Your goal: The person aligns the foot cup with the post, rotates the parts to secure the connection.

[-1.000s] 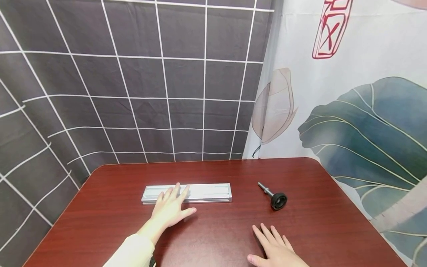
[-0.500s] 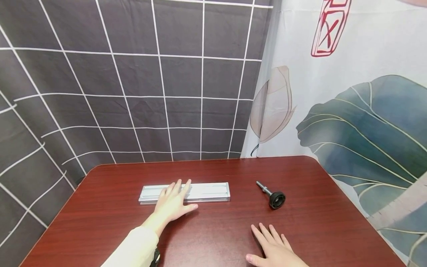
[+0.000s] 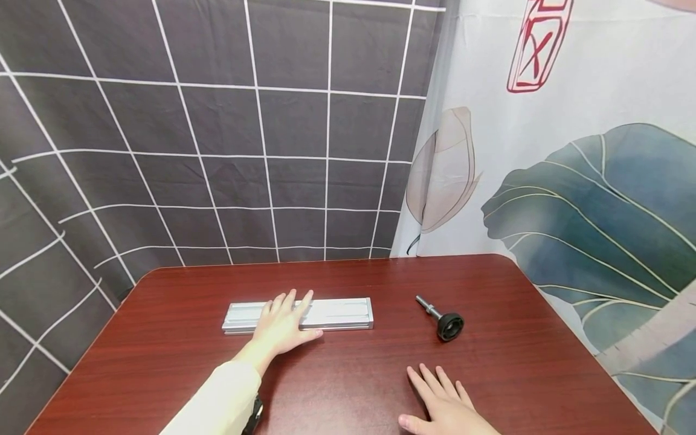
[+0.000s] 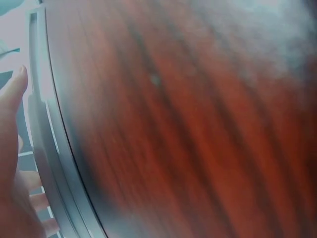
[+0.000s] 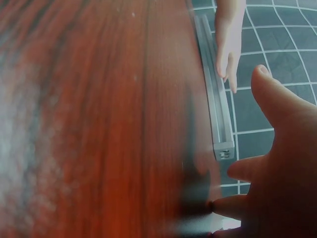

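- Left hand [image 3: 280, 332]: fingers straight and spread apart across the metal bar [image 3: 339, 313]; from where I stand, firm contact cannot be told.
- Right hand [image 3: 443, 408]: fingers apart, holding nothing, at the near part of the table [image 3: 337, 386].
- Metal bar: flat, lengthwise along the far side.
- Bolt with black knob [image 3: 441, 319]: lying beyond the right hand, apart from the bar.
- Stage: seemingly early; left hand placed, any gripping or lifting left to do.
- Margins: far table edge near the bar, grid curtain [image 3: 293, 139] behind; wood between the hands offers room.
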The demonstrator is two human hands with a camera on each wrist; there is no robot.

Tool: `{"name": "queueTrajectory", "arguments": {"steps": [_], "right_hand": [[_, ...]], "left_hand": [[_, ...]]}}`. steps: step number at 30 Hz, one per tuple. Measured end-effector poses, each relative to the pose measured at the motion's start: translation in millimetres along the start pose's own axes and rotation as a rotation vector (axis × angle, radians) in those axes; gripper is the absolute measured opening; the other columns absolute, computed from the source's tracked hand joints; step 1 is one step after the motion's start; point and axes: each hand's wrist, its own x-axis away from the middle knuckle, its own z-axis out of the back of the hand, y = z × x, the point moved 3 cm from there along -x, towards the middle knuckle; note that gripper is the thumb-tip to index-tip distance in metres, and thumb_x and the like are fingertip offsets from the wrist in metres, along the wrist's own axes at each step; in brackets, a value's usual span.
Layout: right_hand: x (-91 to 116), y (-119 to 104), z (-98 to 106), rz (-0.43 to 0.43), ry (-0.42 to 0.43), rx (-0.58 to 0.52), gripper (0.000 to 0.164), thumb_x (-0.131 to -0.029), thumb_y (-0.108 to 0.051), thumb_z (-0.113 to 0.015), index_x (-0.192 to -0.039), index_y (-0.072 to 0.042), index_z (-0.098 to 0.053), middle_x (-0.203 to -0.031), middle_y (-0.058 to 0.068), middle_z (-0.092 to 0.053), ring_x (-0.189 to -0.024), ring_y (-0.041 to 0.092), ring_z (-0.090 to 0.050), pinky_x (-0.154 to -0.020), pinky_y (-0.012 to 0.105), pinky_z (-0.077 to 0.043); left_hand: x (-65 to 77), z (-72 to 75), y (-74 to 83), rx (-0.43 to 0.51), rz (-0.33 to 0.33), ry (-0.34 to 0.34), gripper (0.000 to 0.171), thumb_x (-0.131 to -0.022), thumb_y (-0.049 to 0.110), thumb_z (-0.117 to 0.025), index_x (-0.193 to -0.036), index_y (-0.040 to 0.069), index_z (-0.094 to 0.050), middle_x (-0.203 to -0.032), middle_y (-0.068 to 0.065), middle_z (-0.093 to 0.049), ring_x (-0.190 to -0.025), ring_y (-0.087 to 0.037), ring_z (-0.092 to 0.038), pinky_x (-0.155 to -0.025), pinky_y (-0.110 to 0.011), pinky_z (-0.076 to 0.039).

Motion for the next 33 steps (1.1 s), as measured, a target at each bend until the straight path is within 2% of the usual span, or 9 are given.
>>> {"name": "queueTrajectory", "arguments": {"steps": [6, 19, 28, 33], "right_hand": [[-1.2, 0.4, 0.3, -0.016, -0.022, 0.003, 0.082, -0.083, -0.06, -0.055, -0.144, -0.008, -0.036, -0.145, 0.023, -0.032, -0.133, 0.05, -0.019, -0.094, 0.074, -0.009], [-0.1, -0.5, 0.8, -0.014, -0.007, -0.008, 0.081, -0.083, -0.059, -0.055, -0.143, -0.008, -0.038, -0.145, 0.022, -0.032, -0.133, 0.049, -0.019, -0.095, 0.073, -0.008], [-0.5, -0.6, 0.9, -0.02, -0.012, -0.013, 0.081, -0.083, -0.06, -0.055, -0.143, -0.008, -0.038, -0.145, 0.022, -0.032, -0.134, 0.049, -0.018, -0.095, 0.073, -0.008], [-1.0, -0.4, 1.9, -0.04, -0.034, -0.021, 0.082, -0.083, -0.061, -0.054, -0.143, -0.008, -0.037, -0.146, 0.022, -0.032, -0.134, 0.049, -0.017, -0.095, 0.073, -0.007]], "left_hand": [[-3.4, -1.5, -0.4, -0.006, -0.005, -0.012, 0.09, -0.074, 0.068, -0.06, -0.145, 0.02, -0.035, -0.141, -0.02, -0.039, -0.129, -0.038, -0.034, -0.102, -0.058, -0.023], [-14.7, -12.7, -0.7, -0.025, -0.013, -0.043, 0.094, -0.07, 0.074, -0.058, -0.146, 0.023, -0.033, -0.136, -0.015, -0.045, -0.125, -0.033, -0.038, -0.101, -0.056, -0.022], [-18.0, -17.7, 1.2, -0.03, -0.014, 0.011, 0.09, -0.07, 0.072, -0.06, -0.144, 0.024, -0.039, -0.117, -0.01, -0.052, -0.109, -0.034, -0.044, -0.096, -0.054, -0.025], [-19.3, -18.6, 1.6, -0.024, -0.02, 0.051, 0.084, -0.068, 0.069, -0.064, -0.137, 0.024, -0.048, -0.109, -0.009, -0.052, -0.103, -0.033, -0.045, -0.093, -0.054, -0.028]]}}
